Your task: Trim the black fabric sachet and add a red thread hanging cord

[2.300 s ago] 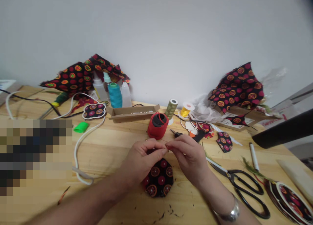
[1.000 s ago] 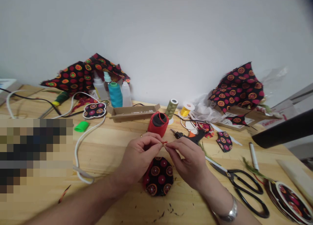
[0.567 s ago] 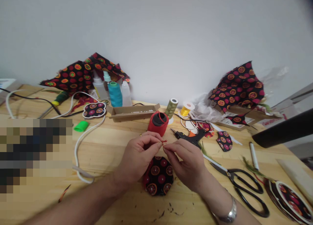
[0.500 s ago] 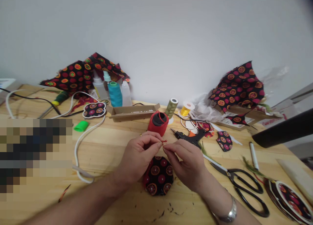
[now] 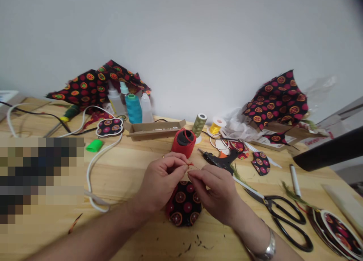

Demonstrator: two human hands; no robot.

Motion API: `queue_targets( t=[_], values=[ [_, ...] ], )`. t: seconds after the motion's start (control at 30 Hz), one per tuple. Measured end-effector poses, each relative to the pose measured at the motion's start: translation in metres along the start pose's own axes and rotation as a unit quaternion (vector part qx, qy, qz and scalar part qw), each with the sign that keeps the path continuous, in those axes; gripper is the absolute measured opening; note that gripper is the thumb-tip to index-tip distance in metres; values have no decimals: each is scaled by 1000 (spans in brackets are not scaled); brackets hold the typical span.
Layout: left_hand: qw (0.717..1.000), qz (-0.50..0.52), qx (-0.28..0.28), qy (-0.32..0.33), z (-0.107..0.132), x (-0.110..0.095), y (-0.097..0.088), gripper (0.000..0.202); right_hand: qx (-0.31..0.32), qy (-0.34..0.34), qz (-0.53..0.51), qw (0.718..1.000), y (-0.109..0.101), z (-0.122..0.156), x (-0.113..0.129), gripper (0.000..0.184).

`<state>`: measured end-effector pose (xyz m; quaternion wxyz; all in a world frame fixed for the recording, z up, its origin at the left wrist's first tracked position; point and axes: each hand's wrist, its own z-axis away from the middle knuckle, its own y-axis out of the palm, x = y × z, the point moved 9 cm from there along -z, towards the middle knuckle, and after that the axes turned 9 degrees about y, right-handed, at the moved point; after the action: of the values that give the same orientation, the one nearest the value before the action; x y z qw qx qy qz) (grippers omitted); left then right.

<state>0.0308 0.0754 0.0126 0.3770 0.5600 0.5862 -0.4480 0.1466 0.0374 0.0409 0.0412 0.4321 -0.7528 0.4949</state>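
Note:
My left hand [image 5: 161, 178] is closed in a pinch on a red thread [image 5: 191, 164], whose short knotted-looking end sticks up past the fingertips. Close beside it, my right hand [image 5: 217, 189] is also pinched, with a bit of red thread running to its fingertips. Below both hands a dark fabric-covered piece [image 5: 185, 208] with orange and pink round motifs lies on the table, its upper left edge partly hidden by the left hand. Just behind the hands stands a spool of red thread [image 5: 177, 144], its lower part covered by my left fingers.
A glue gun [image 5: 219, 159] and black-handled scissors [image 5: 272, 206] lie to the right. Behind are an open cardboard box [image 5: 154, 132], a green spool [image 5: 200, 125], a yellow spool [image 5: 214, 129] and a teal spool [image 5: 134, 109]. A white cable [image 5: 92, 170] curves at left.
My right hand has dropped slightly away from the left fingertips, showing a little more thread between them. The left hand stays nearly where it was.

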Motion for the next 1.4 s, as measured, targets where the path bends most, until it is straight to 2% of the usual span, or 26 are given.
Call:
queue_targets(
  t=[0.37,0.6,0.8,0.97,1.07,1.2,1.3,1.4],
  values=[
    [1000,-16,12,-5,0,4,3,14,31,-12,47,998,3,2,3,14],
    [998,18,64,-23,2,8,12,15,-6,-39,86,996,-7,0,6,15],
    [991,51,124,-16,6,3,22,14,-29,-35,30,998,-15,-1,2,25],
    [985,72,153,-20,7,4,27,14,-9,32,-66,997,-16,-8,-11,20],
    [984,73,161,-12,8,4,28,15,-4,80,-145,986,-17,-12,-19,15],
    [986,38,161,3,8,2,28,14,9,151,-196,969,-15,-14,-30,10],
    [986,26,166,5,8,1,28,13,36,219,-238,946,-9,-13,-41,7],
    [987,30,158,1,8,1,26,13,75,284,-300,908,1,-11,-50,5]
  ],
)
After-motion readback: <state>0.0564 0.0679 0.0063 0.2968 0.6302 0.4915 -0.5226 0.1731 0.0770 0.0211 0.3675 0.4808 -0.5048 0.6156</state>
